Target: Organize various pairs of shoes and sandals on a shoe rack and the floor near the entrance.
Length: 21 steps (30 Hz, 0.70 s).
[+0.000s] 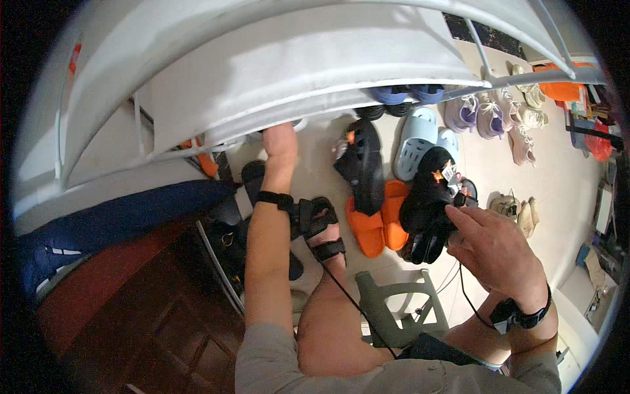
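My right hand point(492, 246) is closed on a black clog point(428, 197) with small charms, held above the floor. More black footwear point(427, 246) hangs just below it; whether my fingers hold that too is unclear. My left hand point(281, 140) reaches to the lower edge of a white shelf rack point(315, 54). Its fingers are hidden behind that edge, near a sliver of something pale. Between my hands, another black clog point(366, 167) with an orange charm lies partly over a pair of orange slippers point(364, 229). Light blue slides point(417, 140) rest behind the raised clog.
Blue shoes point(393, 93) show under the rack's edge. Several pale sneakers point(489, 118) and beige shoes point(526, 216) stand on the right. A green plastic stool point(393, 305) is by my legs. A black cable point(362, 312) crosses my leg. Dark wooden furniture point(162, 305) fills the lower left.
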Motion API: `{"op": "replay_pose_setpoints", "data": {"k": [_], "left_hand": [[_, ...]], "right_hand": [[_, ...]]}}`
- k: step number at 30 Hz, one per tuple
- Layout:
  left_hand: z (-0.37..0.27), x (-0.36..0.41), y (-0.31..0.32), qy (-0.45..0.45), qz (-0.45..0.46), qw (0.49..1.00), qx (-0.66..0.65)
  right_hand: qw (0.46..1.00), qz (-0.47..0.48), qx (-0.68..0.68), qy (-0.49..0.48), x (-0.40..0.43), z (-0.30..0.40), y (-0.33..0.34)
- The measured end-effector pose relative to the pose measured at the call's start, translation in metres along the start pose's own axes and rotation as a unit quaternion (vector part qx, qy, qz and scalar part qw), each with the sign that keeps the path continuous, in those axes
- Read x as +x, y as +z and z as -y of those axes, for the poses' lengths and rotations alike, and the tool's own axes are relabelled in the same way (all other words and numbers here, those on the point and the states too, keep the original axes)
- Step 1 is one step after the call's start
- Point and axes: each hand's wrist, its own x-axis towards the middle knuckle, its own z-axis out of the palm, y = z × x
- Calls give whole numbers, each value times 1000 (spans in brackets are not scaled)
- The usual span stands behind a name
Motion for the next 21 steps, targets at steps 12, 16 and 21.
{"op": "replay_pose_setpoints", "data": {"k": [12,16,21], "left_hand": [[96,-1,7,-34,-96,990,100],[95,0,13,-87,-98,986,106],[53,-33,10,-104,-167,980,34]], "right_hand": [[999,38,-17,5,20,31,11],[998,52,-8,16,23,32,10],[1000,20,-20,3,13,18,10]]}}
